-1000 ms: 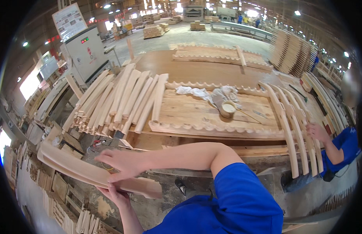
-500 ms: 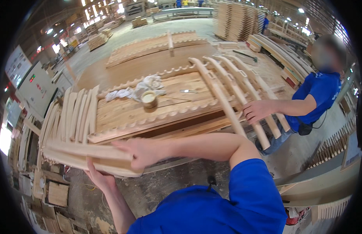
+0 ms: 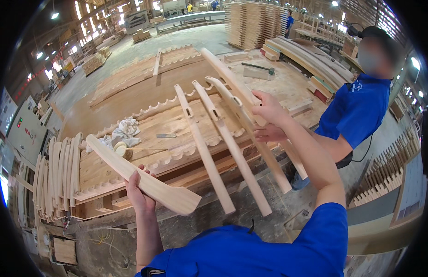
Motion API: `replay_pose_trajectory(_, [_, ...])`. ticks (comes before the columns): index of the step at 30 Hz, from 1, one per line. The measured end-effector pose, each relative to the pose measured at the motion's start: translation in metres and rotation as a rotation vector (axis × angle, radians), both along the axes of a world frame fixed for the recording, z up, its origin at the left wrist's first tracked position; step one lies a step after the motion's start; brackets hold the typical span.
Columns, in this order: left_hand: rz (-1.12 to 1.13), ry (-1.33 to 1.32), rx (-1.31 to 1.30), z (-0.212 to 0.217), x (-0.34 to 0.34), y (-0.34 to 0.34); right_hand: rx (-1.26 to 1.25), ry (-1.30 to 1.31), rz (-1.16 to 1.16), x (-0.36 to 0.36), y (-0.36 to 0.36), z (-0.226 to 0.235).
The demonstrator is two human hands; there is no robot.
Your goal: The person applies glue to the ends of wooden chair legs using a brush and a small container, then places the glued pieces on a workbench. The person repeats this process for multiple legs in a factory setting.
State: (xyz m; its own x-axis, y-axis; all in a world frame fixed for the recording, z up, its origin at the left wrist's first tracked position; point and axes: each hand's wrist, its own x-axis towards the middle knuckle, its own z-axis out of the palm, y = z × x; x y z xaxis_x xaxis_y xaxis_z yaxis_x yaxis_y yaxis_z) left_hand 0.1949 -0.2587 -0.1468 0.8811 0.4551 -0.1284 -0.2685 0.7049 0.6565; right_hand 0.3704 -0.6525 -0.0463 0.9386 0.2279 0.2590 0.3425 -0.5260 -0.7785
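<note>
My left hand [image 3: 142,191] is closed round a pale curved wooden piece [image 3: 174,194] with a wider near end, held tilted above the near left of the workbench. Closed on the edge of another long wooden piece [image 3: 225,71], my right hand [image 3: 268,108] is at the right. That piece slants away over the slotted pieces. Three long slotted wooden pieces [image 3: 204,159] lie across the bench's scalloped rails [image 3: 168,159], their near ends overhanging. A co-worker's hand [image 3: 271,133] is just below my right hand, near the pieces; its exact contact is hidden.
Several curved wooden pieces [image 3: 61,168] rest side by side at the bench's left end. On the bench are a white cloth [image 3: 126,129], a small pot [image 3: 122,149] and a flat tool [image 3: 166,135]. A mallet [image 3: 260,68] lies farther back. The co-worker [image 3: 357,115] stands at the right.
My right hand has moved from the left pieces to the right and now grips another piece. My left hand has lifted one curved piece and turned it. The view has swung right.
</note>
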Motion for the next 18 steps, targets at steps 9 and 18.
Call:
replay_pose_trajectory(9, [0.145, 0.038, 0.18, 0.026, 0.0, -0.041, -0.225, 0.032, -0.159, 0.06, -0.045, -0.071])
replay_pose_trajectory(18, [0.068, 0.094, 0.255, 0.023, 0.011, -0.049, -0.537, -0.477, -0.007, 0.019, -0.002, -0.051])
